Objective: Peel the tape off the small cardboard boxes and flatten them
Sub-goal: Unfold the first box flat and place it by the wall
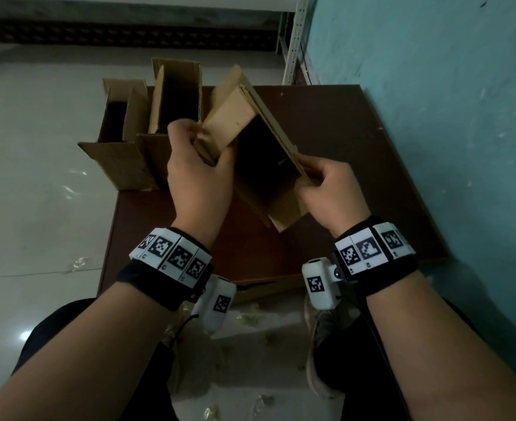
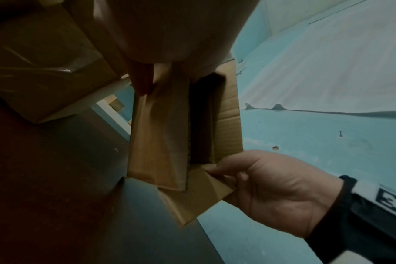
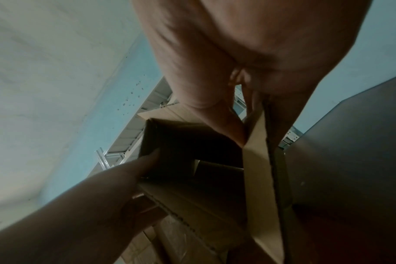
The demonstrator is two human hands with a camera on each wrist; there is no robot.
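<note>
I hold a small open cardboard box [image 1: 235, 117] tilted in the air above the brown table [image 1: 357, 141]. Its flaps stand out and its dark inside faces me. My left hand [image 1: 202, 153] grips the box's left wall and flap, fingers curled over the edge. My right hand [image 1: 314, 174] pinches the edge of the long right flap. In the left wrist view the box [image 2: 158, 142] hangs below my palm, and the right hand [image 2: 271, 187] pinches its lower corner. The right wrist view shows the flap [image 3: 255, 178] between thumb and fingers. I see no tape on this box.
Two more open boxes [image 1: 123, 141] [image 1: 174, 95] stand at the table's back left edge; one shows glossy tape [image 2: 45, 71]. A blue wall [image 1: 433, 86] runs along the right, with a metal rack upright [image 1: 293, 41] behind. Tape scraps [image 1: 250, 317] litter the tiled floor by my feet.
</note>
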